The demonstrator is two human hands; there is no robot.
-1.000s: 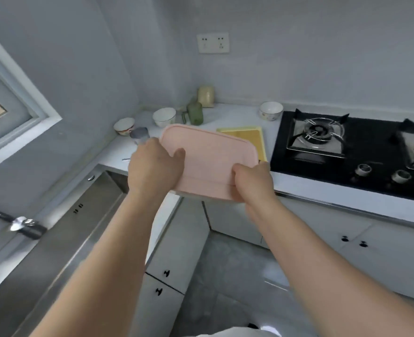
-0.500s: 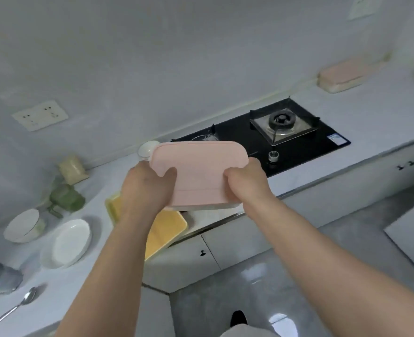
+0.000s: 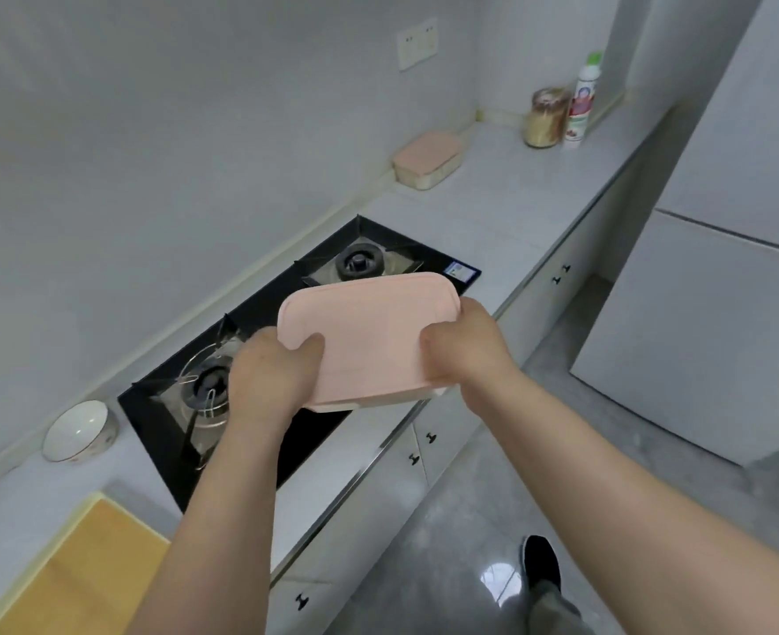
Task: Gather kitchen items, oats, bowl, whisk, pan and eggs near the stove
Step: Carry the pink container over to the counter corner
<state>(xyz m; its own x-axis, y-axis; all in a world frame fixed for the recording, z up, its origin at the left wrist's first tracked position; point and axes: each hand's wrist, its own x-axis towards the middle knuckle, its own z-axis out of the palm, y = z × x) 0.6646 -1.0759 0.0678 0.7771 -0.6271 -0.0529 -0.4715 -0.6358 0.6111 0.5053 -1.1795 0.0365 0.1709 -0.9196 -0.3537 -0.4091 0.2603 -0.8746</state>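
Observation:
I hold a pink-lidded container [image 3: 369, 341] level in the air with both hands, above the front edge of the black two-burner gas stove [image 3: 259, 359]. My left hand [image 3: 270, 378] grips its left end with the thumb on the lid. My right hand [image 3: 467, 343] grips its right end. A white bowl [image 3: 78, 430] stands on the counter just left of the stove. A second pink-lidded container [image 3: 426, 160] sits against the wall on the counter to the right of the stove. What the held container holds is hidden.
A yellow cutting board [image 3: 71, 575] lies on the counter at the lower left. A jar of grains [image 3: 545, 119] and a white bottle with a green cap [image 3: 582, 103] stand in the far right corner. A white fridge [image 3: 717, 268] stands right of the aisle; my shoe [image 3: 541, 561] is on the grey floor.
My view has swung right along the counter, from the sink and cups past the stove. The pink-lidded container has travelled with both hands, from left of the stove to over it.

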